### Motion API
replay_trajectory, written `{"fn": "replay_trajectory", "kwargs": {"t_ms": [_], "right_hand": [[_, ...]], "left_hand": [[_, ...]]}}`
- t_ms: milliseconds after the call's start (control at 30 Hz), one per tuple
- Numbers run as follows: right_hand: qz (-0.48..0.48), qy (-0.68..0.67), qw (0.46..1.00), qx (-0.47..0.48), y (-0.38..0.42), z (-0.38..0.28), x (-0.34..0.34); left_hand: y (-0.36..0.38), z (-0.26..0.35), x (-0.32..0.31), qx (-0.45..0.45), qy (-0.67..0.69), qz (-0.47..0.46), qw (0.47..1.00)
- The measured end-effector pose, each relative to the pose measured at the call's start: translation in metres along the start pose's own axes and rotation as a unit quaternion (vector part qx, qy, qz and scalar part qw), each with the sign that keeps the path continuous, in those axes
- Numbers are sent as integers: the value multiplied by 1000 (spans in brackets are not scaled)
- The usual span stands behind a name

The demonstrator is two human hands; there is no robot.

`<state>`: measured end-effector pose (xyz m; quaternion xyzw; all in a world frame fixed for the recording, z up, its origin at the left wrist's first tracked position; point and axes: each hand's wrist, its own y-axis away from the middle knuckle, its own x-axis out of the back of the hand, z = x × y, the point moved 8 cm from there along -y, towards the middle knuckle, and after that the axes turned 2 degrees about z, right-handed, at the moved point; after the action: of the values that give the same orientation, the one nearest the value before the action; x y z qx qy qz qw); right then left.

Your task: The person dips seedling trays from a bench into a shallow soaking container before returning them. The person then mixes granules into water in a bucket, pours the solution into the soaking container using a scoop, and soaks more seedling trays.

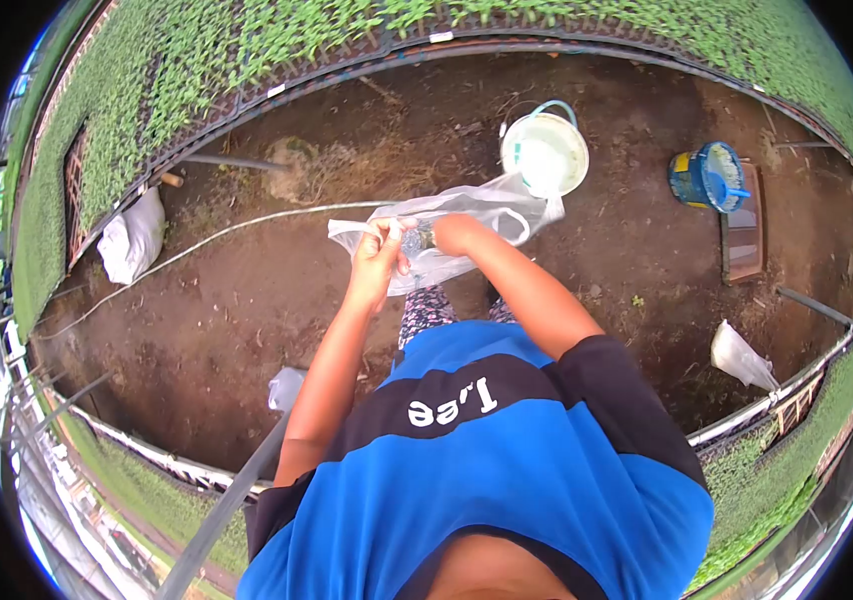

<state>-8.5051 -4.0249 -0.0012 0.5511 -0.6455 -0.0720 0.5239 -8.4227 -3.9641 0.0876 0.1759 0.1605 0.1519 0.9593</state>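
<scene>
Brown soil (pixel 227 325) spreads below; toward twelve o'clock hangs a plastic bag (pixel 492 205), the left hand (pixel 377 257) pinching its nine-o'clock side, the right hand (pixel 460 235) touching it, grip hidden; a white bucket (pixel 574 140) stands at one.

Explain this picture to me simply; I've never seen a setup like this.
There is no machine, only a person's two bare hands. The single picture comes from a camera worn on the head, looking down over the blue shirt. The left hand pinches a clear plastic bag with its fingers; the right hand is at the bag, its fingers hidden. On the ground ahead is a white bucket; farther right is a blue bucket. A pale line, perhaps a hose, crosses the ground.
</scene>
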Motion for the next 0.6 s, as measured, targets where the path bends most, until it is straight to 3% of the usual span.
{"fn": "replay_trajectory", "kwargs": {"t_ms": [100, 333, 433, 533, 600], "right_hand": [[-14, 3, 1000, 12, -18, -6, -25], [60, -83, 994, -27, -72, -31, -62], [217, 4, 976, -24, -74, -34, -61], [225, 46, 973, -27, -78, -29, -58], [172, 77, 982, -26, -88, -21, -59]], "left_hand": [[6, 5, 28, 9, -15, 10, 1000], [16, 14, 41, 33, -17, 14, 999], [18, 23, 44, 29, 2, 12, 999], [22, 30, 43, 31, 10, 8, 999], [25, 32, 40, 31, 20, 3, 999]]}}
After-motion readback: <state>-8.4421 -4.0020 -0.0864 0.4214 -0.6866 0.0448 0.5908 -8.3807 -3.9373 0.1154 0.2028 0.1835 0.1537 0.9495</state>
